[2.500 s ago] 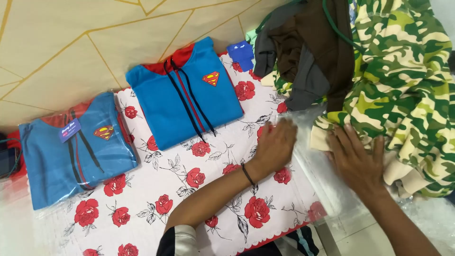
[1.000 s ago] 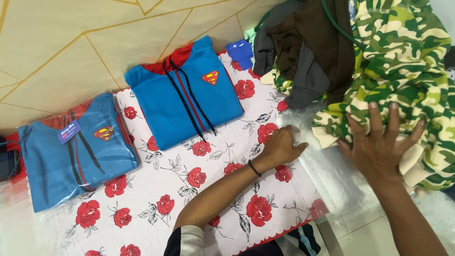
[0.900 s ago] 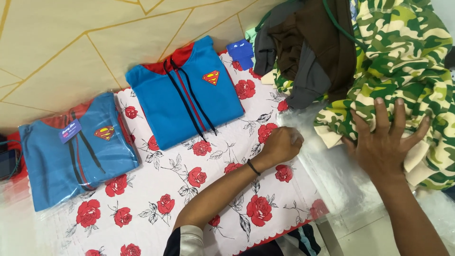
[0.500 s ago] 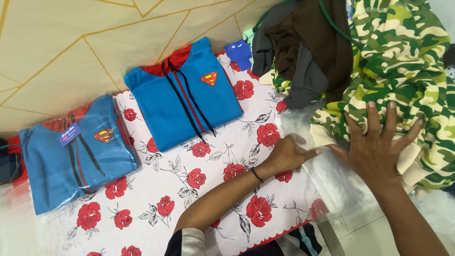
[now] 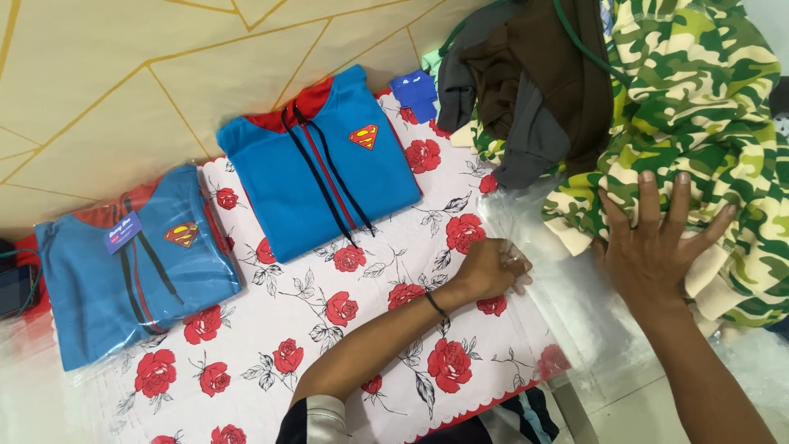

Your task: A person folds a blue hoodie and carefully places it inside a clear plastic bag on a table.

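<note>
Left hand [image 5: 491,267] pinches the thin plastic bag [image 5: 567,300] at the table's [image 5: 271,329] right edge — slippery, flimsy; right hand [image 5: 657,247] lies flat, fingers spread, on the soft camouflage hoodie [image 5: 699,107]

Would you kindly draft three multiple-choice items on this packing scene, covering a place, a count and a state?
1. Where does the right hand rest?
A. on the camouflage garment
B. on the bagged hoodie
C. on the wall

2. How many blue hoodies lie on the rose-print cloth?
A. one
B. two
C. four

3. How is the left hand?
A. spread flat
B. closed on the clear plastic bag
C. raised in the air

Answers: 1 A, spread fingers lie on camouflage fabric; 2 B, unwrapped hoodie and bagged hoodie; 3 B, fingers curl at the bag's edge.
</note>
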